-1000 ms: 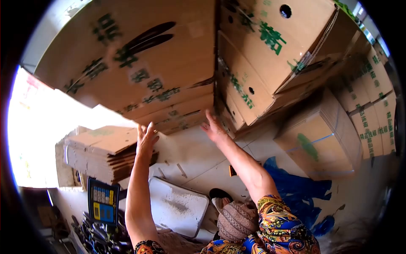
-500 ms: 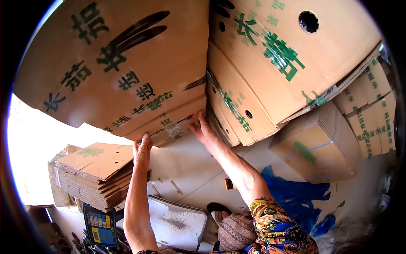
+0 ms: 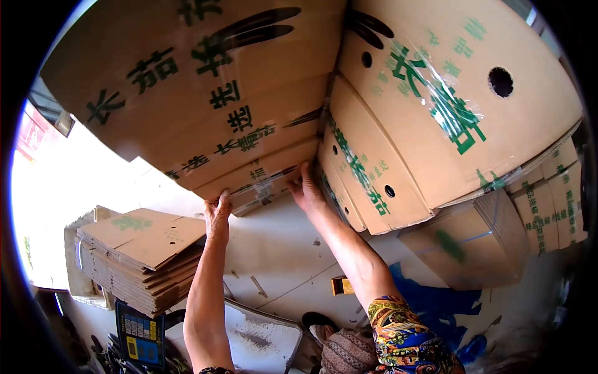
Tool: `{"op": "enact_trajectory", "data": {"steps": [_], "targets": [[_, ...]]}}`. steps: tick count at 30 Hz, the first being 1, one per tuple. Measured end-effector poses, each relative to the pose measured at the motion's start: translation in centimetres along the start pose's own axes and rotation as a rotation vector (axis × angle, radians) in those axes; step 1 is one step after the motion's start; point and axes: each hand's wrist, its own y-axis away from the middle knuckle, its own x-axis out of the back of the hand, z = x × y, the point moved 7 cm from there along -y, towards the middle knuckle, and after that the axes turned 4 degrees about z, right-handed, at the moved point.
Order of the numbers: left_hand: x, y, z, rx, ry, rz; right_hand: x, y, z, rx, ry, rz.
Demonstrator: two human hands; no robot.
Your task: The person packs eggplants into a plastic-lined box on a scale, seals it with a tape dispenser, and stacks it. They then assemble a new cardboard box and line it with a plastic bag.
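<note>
Tall brown cardboard boxes with printed characters rise in front of me, a left stack [image 3: 180,118] and a right stack [image 3: 430,112]. My left hand [image 3: 217,213] grips the lower front edge of the bottom cardboard box [image 3: 265,190] in the left stack, its thumb up on the box's side. At the other end of that same box, my right hand [image 3: 306,190] holds the corner beside the gap between the stacks. The fingers under or behind the cardboard are partly hidden.
A pile of flattened cartons [image 3: 140,249] lies at the left, above a scale keypad [image 3: 140,336]. A worn white stool [image 3: 261,333] stands below. Strapped cartons [image 3: 467,243] and blue plastic sheeting [image 3: 430,299] are at the right. A yellow item [image 3: 342,285] lies on the floor.
The view has shifted, so the stacks appear farther right and the right stack lower. Both hands stay on the same box, and it has not clearly moved against the stack.
</note>
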Motion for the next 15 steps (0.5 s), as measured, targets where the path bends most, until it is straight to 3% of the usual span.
{"op": "enact_trajectory", "data": {"steps": [3,5,6,7,9,11,13,15], "targets": [[0.3,-0.2,-0.1,-0.013,-0.067,-0.012,0.9,-1.0,0.4,-0.024,-0.013,-0.018],[0.7,-1.2,-0.6,-0.164,-0.351,-0.070,0.7,-0.7,0.0,-0.013,-0.028,-0.016],[0.1,-0.9,-0.7,-0.031,-0.109,-0.069,0.5,0.5,-0.4,-0.079,0.039,0.083],[-0.5,0.2,0.2,-0.093,-0.065,-0.017,2.2,-1.1,0.2,-0.132,0.120,0.051],[0.8,-0.2,-4.1,0.030,-0.148,0.040,2.8,0.7,0.4,-0.180,0.345,0.156],[1.1,2.5,-6.7,0.011,-0.148,0.070,3.2,2.7,1.6,-0.236,0.557,0.151],[1.3,7.1,-10.0,0.008,-0.120,0.035,-0.2,6.7,2.1,-0.249,0.886,-0.059],[2.3,12.3,-13.1,0.148,-0.290,-0.105,-4.0,10.7,4.0,-0.262,1.000,-0.248]]}}
